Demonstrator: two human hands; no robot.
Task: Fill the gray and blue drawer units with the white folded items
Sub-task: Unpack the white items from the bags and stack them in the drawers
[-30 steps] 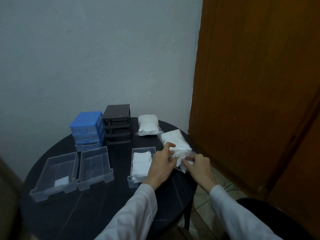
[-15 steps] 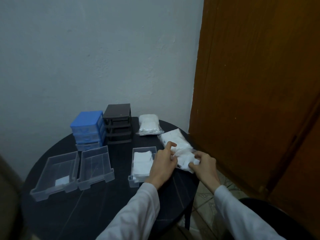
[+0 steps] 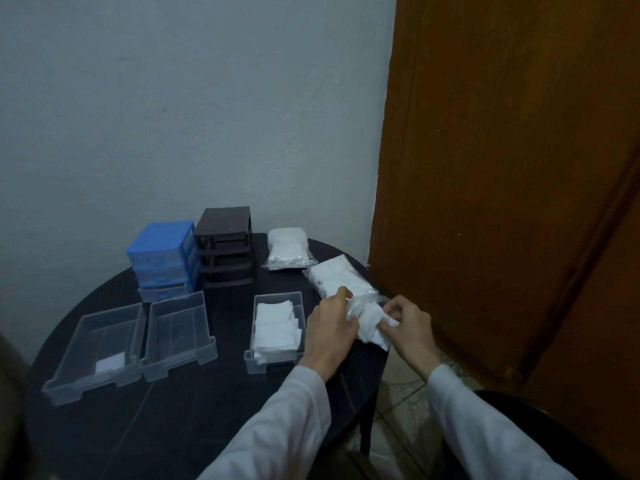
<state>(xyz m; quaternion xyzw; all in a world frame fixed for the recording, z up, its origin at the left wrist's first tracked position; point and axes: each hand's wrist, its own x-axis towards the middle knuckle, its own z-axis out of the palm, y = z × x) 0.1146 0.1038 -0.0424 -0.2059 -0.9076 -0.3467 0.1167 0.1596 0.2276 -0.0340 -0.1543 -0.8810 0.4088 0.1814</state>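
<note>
While the clear plastic packet of white folded items lies at the right edge of the round black table, the left hand grips its near end and the right hand pinches the white wad coming out of it. Just left sits a clear drawer holding white folded pieces. Farther left lie two more clear drawers. Behind stand the blue drawer unit, the gray drawer unit and a second packet. No writing is legible.

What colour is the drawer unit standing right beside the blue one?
Dark grey, nearly black: the empty drawer frame by the blue unit, seen in the head view.
</note>
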